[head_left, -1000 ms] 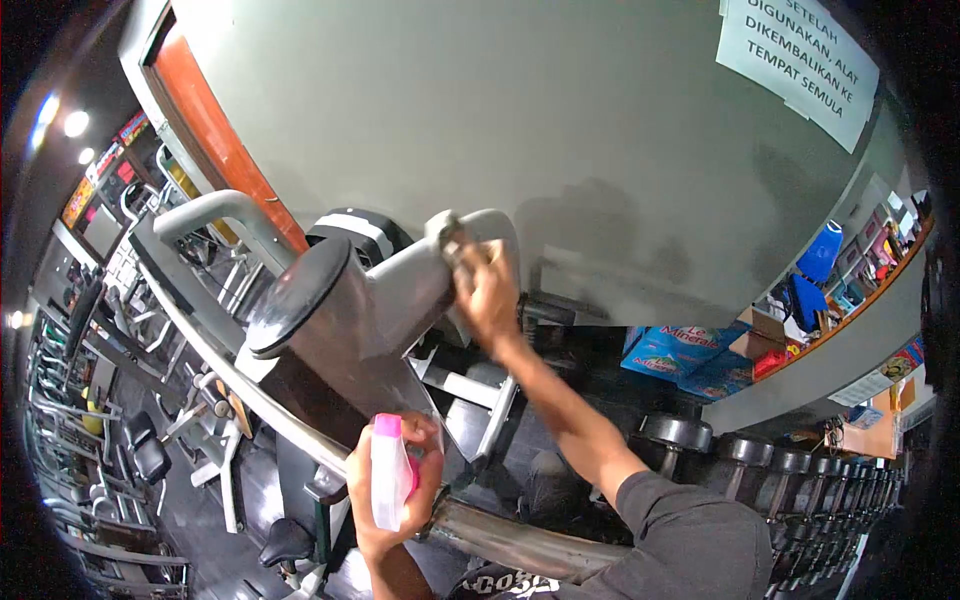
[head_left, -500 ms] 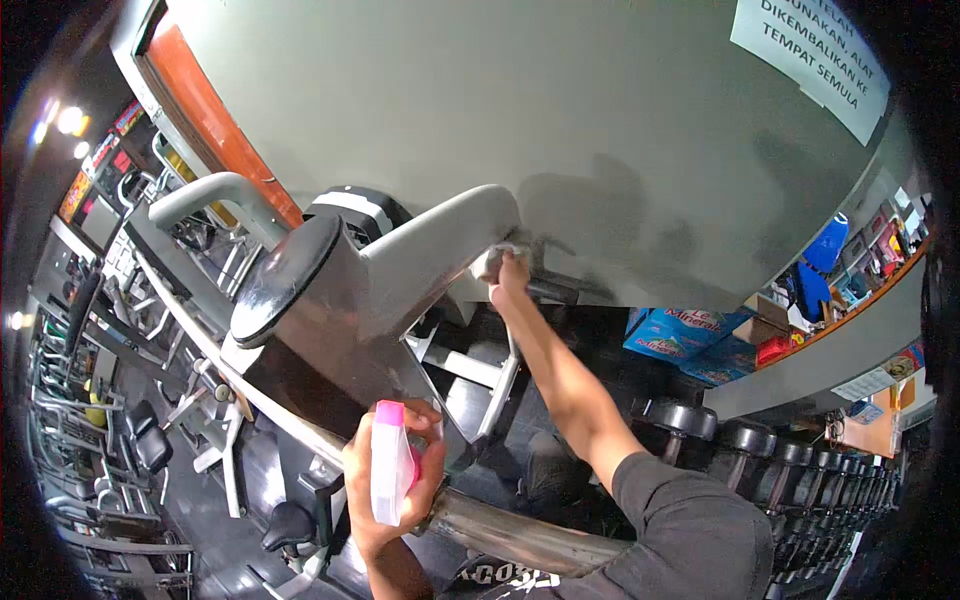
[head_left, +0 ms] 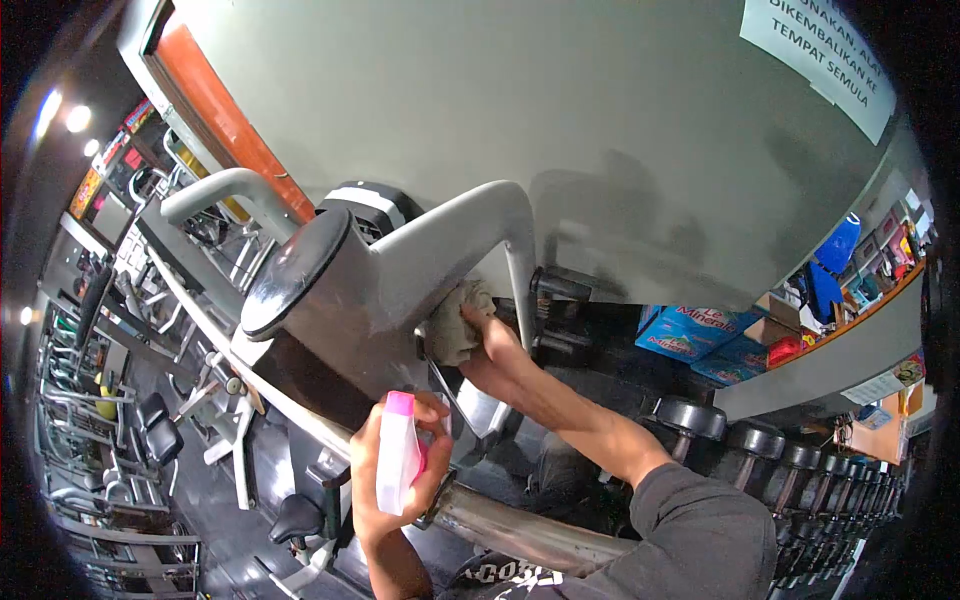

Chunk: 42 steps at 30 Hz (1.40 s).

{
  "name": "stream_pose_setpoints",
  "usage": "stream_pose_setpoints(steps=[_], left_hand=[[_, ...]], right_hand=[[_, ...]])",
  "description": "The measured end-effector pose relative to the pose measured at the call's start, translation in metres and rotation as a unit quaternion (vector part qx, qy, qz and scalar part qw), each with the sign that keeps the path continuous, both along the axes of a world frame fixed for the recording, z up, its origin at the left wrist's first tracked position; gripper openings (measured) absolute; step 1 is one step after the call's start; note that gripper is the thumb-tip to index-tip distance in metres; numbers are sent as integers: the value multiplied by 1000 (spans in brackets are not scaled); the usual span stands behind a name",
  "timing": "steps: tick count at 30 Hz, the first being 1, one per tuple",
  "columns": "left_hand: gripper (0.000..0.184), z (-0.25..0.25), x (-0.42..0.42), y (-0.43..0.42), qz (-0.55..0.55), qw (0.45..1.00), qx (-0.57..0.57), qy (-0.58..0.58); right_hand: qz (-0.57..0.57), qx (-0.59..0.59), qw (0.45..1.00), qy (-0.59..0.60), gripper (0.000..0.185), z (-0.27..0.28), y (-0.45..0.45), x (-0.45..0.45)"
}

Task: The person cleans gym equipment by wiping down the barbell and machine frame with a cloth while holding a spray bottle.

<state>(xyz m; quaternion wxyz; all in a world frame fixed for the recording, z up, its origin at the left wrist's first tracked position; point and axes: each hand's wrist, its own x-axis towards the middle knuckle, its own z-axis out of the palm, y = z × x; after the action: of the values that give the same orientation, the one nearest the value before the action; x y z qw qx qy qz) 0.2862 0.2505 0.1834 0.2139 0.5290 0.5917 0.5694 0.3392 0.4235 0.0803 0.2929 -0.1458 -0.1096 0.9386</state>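
Note:
My left hand (head_left: 368,478) grips a spray bottle (head_left: 398,462) with a pink-and-white spray head, held low in front of me; the rest of the bottle is mostly hidden. Ahead stands a grey gym machine (head_left: 440,240) with a bent tubular arm and a rounded dark cover (head_left: 300,275). Bunched in my right hand (head_left: 492,345) is a pale greyish cloth (head_left: 457,322), pressed against the machine's body below the bent arm. The fingers of that hand are partly hidden by the cloth.
A padded, worn roller-like bar (head_left: 530,525) crosses just in front of my body. Dumbbells (head_left: 760,440) line a rack at right, near blue cartons (head_left: 690,335) by the grey wall (head_left: 600,100). Other gym machines (head_left: 150,430) fill the left side.
My right hand has moved with the cloth from the bent arm's far end down and left to the machine's body. My left hand still holds the spray bottle in nearly the same place.

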Motion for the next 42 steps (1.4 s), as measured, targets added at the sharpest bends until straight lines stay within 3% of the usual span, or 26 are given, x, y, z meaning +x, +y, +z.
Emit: stream_pose_setpoints(steps=[2,4,6,8,9,10,12,14,15,16,18,25,27,28,30,32,33,34,36,37,39,41,42], left_hand=[[30,1,0,0,-6,1000,-3,3],[30,-1,0,1,-11,1000,9,-13],[30,-2,-3,3,-22,999,28,12],[30,-2,-5,4,-33,998,45,34],[30,-1,-5,4,-34,998,42,34],[29,-1,-4,3,-35,998,39,34],[29,-4,-5,3,-32,998,39,27],[29,-5,-4,3,-35,998,41,20],[29,-6,-3,2,-30,999,39,8],[29,-7,-3,2,-24,999,37,-5],[29,-7,-1,2,-25,999,37,0],[29,-8,-2,2,-16,999,38,3],[29,-7,-1,0,-12,1000,27,-1],[29,-5,0,1,-6,1000,30,6],[29,-5,1,2,-2,999,32,13],[28,-7,2,2,5,999,37,10],[28,-6,3,3,4,999,38,7],[28,-3,4,3,6,999,31,8],[28,-2,5,4,10,999,28,11],[27,-2,5,5,4,999,43,20],[27,-3,5,5,-4,998,59,29],[30,-5,5,3,-1,1000,31,0],[30,-5,5,4,-6,1000,30,-1]], right_hand=[[-14,30,999,-1,35,8,-3,9],[59,19,995,-83,35,13,0,22],[30,-4,999,-40,34,12,-3,28],[2,65,997,-51,33,25,-4,42],[-112,88,989,-34,30,53,-12,47],[-232,347,898,-140,31,48,-2,44],[-351,377,850,-112,32,50,14,33],[-441,574,658,-209,33,35,26,11],[-485,700,479,-212,40,32,36,0],[-345,751,539,-161,50,41,40,-5],[-422,797,392,-184,56,21,50,-27],[-384,798,402,-231,56,2,89,-13],[-407,720,453,-333,56,-5,109,-12],[-405,722,452,-334,56,-13,126,-12],[-438,705,396,-394,48,-37,168,-13],[-364,642,503,-451,44,-58,203,-10],[-421,659,441,-441,37,-87,234,-16],[-406,670,430,-448,28,-98,250,-12],[-296,614,486,-547,23,-122,274,-10],[-297,617,485,-544,23,-138,287,-8],[-180,640,510,-546,25,-184,315,-11],[-60,510,723,-462,25,-281,355,-7],[-30,432,760,-485,21,-254,322,-6]])
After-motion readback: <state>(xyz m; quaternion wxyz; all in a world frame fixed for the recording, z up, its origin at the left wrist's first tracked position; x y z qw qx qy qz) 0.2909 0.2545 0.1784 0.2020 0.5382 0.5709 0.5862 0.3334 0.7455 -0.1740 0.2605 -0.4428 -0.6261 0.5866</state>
